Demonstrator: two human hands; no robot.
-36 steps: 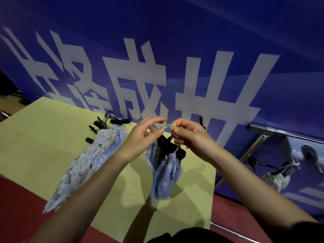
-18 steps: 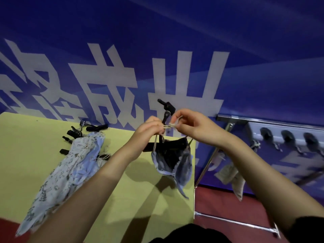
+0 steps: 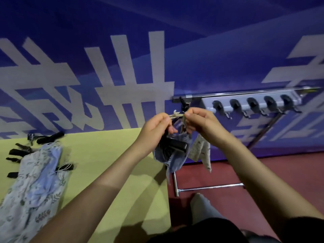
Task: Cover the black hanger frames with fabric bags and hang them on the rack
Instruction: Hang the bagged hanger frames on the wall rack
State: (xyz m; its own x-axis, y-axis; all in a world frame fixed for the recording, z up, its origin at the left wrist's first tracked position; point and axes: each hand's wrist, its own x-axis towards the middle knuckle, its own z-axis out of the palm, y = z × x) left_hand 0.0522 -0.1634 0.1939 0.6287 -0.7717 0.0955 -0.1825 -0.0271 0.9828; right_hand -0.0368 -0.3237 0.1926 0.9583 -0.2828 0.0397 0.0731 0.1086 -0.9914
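Pale drawstring [image 3: 177,115] is pinched between left hand [image 3: 155,128] and right hand [image 3: 201,121]; bagged black hanger frame [image 3: 173,148] is suspended beneath, past table [image 3: 105,155] edge, near rack [image 3: 249,102]

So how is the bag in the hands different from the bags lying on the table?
The held bag hangs in the air with a black frame showing inside; the pile of bags lies flat on the yellow table. Both hands pinch the held bag's strings; nothing touches the pile. Both are pale blue patterned fabric.
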